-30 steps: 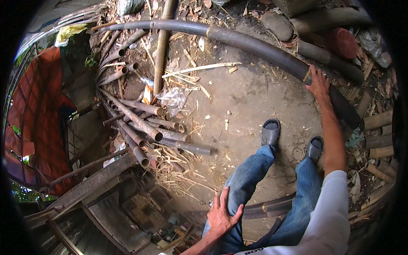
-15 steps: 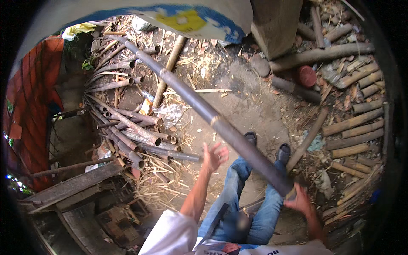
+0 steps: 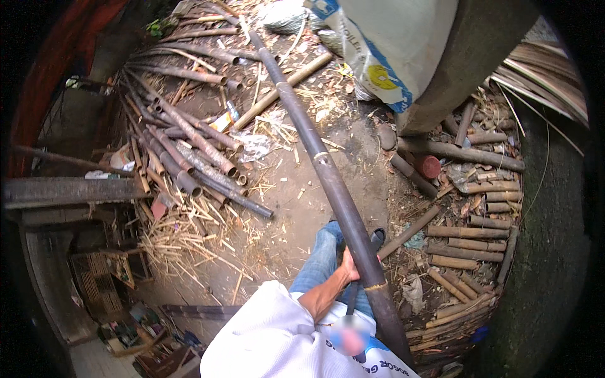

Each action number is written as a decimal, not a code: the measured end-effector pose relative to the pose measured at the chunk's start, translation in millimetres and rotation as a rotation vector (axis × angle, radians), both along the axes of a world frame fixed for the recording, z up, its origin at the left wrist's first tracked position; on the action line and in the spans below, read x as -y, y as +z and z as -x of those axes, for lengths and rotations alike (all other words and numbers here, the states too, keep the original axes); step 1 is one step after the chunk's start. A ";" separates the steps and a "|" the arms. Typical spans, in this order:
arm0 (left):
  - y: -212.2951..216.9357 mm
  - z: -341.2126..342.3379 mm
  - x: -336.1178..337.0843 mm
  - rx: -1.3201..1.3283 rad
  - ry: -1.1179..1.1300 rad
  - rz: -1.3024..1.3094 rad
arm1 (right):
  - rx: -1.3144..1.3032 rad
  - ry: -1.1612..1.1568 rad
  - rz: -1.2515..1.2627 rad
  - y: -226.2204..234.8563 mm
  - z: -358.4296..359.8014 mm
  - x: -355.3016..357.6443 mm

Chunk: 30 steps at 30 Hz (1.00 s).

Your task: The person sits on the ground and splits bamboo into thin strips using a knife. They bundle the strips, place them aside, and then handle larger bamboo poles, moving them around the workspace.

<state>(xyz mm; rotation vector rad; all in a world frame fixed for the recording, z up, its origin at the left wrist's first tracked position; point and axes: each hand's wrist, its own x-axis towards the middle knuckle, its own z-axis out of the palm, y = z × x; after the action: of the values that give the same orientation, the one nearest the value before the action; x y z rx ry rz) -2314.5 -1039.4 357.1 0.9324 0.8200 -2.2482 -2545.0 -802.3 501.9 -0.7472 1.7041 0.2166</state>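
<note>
A long dark bamboo pole (image 3: 340,195) runs from the far upper left down past my right side, its near end beside my body. A pale ring marks its joint near my hip, and a light notch shows farther up. My left hand (image 3: 349,264) is closed round the pole from the left and below. The pole hides most of its fingers. My right hand is out of sight.
Stacked bamboo tubes (image 3: 183,160) lie on the left above scattered split strips. A lighter bamboo pole (image 3: 283,91) lies across the far ground. Short cut pieces (image 3: 466,242) are heaped on the right near a post (image 3: 441,88) and a red round container (image 3: 429,167).
The pole has shifted toward my body and turned more lengthwise. My left hand, open and apart from it before, now grips it. My right hand has left the view from the pole's near end.
</note>
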 end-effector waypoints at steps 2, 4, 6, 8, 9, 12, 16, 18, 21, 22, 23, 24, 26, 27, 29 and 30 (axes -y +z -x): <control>8.4 7.8 -25.0 -0.038 0.020 0.035 | 0.028 0.052 0.038 -6.0 14.1 8.6; 16.7 8.7 -35.4 -0.014 0.027 0.063 | 0.051 0.080 0.072 -13.1 20.6 16.6; 24.8 7.3 -35.5 -0.002 0.037 0.076 | 0.061 0.102 0.095 -16.5 26.0 17.9; 27.7 2.3 -30.7 0.004 0.083 0.071 | 0.079 0.132 0.111 -20.5 30.9 21.6; 27.8 -1.5 -27.6 0.027 0.116 0.085 | 0.084 0.156 0.115 -21.8 36.2 21.7; 28.8 -13.8 -23.7 0.072 0.202 0.117 | 0.105 0.188 0.131 -24.9 38.9 24.3; 38.4 -45.5 -25.2 0.121 0.294 0.176 | 0.124 0.230 0.133 -23.2 42.1 30.0; 40.4 -67.8 -23.5 0.167 0.307 0.170 | 0.133 0.249 0.129 -23.6 38.2 35.3; 40.0 -103.6 -19.9 0.152 0.387 0.226 | 0.140 0.277 0.116 -21.3 26.0 45.8; 39.2 -118.2 -19.1 0.189 0.404 0.186 | 0.142 0.288 0.109 -21.2 20.3 51.0; 36.3 -133.3 -21.4 0.199 0.426 0.200 | 0.143 0.301 0.096 -20.9 14.0 57.7; 34.2 -145.2 -28.3 0.203 0.454 0.207 | 0.141 0.319 0.080 -17.0 11.1 62.0; 26.5 -174.5 -30.8 0.181 0.523 0.240 | 0.142 0.339 0.057 -11.7 -5.0 71.8; 21.6 -190.1 -30.2 0.200 0.527 0.204 | 0.135 0.339 0.041 -9.8 -15.3 76.6; 15.7 -226.0 -21.7 0.240 0.519 0.146 | 0.141 0.348 0.022 -7.7 -37.0 86.7; 13.6 -242.0 -21.4 0.250 0.531 0.116 | 0.139 0.360 0.005 -4.4 -41.8 91.9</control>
<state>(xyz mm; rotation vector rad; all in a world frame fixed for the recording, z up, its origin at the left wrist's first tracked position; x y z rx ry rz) -2072.5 -1018.0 370.8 0.8054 0.7131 -1.6664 -2503.2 -894.2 497.5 -1.0463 1.4313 0.3996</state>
